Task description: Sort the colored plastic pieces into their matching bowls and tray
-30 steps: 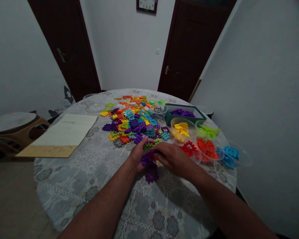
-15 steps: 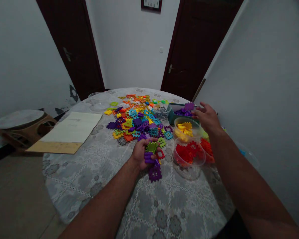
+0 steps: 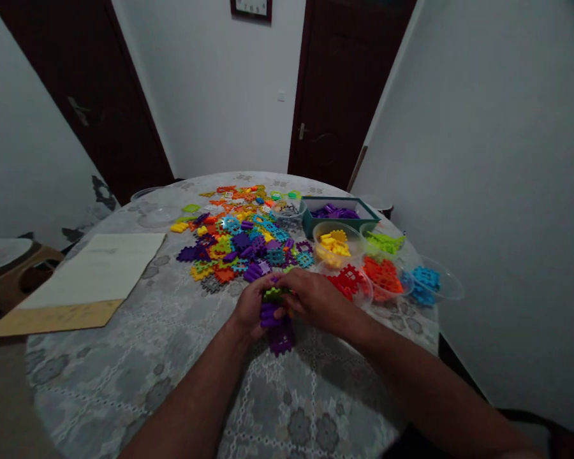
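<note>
Closest in, a flat purple piece [image 3: 281,339] shows just below the left hand [image 3: 249,307], which curls around purple blocks [image 3: 270,315] and a green piece [image 3: 272,295]. The right hand [image 3: 316,297] bends over them, fingertips hidden, so its grip cannot be told. Best to cup the left palm firmly and lift pieces singly. Beyond lies the mixed pile [image 3: 242,241].

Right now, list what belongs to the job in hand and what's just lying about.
Seemingly in use:
purple pieces in the left hand
right hand, close against it
mixed pile
clear bowls of pieces
teal box

Seemingly just around:
paper
stool
wall clock
</note>
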Demonstrator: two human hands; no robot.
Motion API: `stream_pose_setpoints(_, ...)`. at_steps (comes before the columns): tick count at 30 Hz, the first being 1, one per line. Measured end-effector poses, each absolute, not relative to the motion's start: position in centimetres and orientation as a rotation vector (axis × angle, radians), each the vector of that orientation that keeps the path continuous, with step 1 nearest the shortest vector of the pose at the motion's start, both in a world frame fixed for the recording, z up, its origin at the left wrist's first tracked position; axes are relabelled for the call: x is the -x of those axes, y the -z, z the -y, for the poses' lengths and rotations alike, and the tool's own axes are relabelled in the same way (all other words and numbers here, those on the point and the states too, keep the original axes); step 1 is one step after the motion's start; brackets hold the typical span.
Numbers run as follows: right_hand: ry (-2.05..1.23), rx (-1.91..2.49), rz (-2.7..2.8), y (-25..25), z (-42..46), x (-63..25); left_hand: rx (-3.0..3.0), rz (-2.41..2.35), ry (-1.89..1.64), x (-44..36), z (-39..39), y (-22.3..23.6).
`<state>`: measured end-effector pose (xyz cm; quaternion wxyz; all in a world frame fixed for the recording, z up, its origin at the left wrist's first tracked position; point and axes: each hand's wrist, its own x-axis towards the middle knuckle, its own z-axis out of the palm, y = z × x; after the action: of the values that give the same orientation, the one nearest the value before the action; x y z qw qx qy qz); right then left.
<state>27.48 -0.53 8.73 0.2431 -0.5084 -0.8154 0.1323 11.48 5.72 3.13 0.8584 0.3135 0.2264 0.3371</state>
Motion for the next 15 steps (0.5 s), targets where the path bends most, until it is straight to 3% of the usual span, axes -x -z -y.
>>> stream_pose_setpoints(9,-0.377,1.542,1.716,-11.3,1.4,-35.4,-0.52,-0.531,-0.711,-10.8,-5.9,-3.6)
stream_pose_setpoints(15,0.137,1.89,1.225,-9.6,0.2,-46.9,-0.526,-0.475,-0.71,-10.7,-5.9,-3.5)
